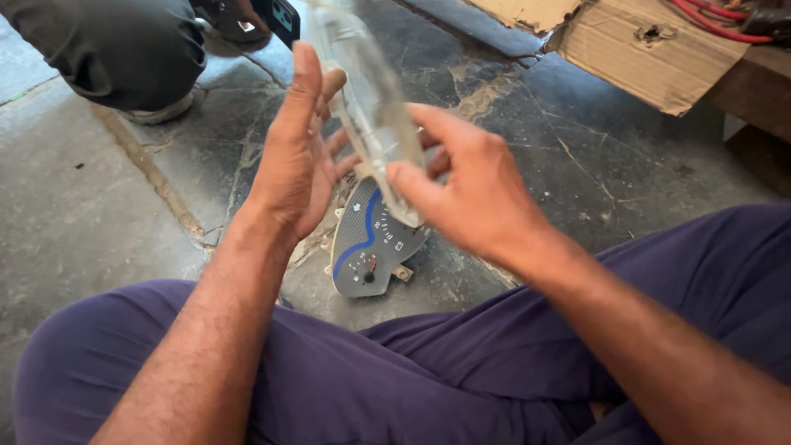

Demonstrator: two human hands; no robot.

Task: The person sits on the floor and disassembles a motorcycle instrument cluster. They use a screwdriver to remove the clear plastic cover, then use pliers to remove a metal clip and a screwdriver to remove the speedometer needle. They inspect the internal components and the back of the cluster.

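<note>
Head view: clear cover (371,107) pinched by right hand (470,194) — thumb on edge; left hand (297,156) open, flat against it — above gauge cluster (371,247).

Beyond your fingertips lies a cracked, stained grey concrete floor (99,189); a torn brown cardboard sheet (651,49) rests up right of them.
</note>
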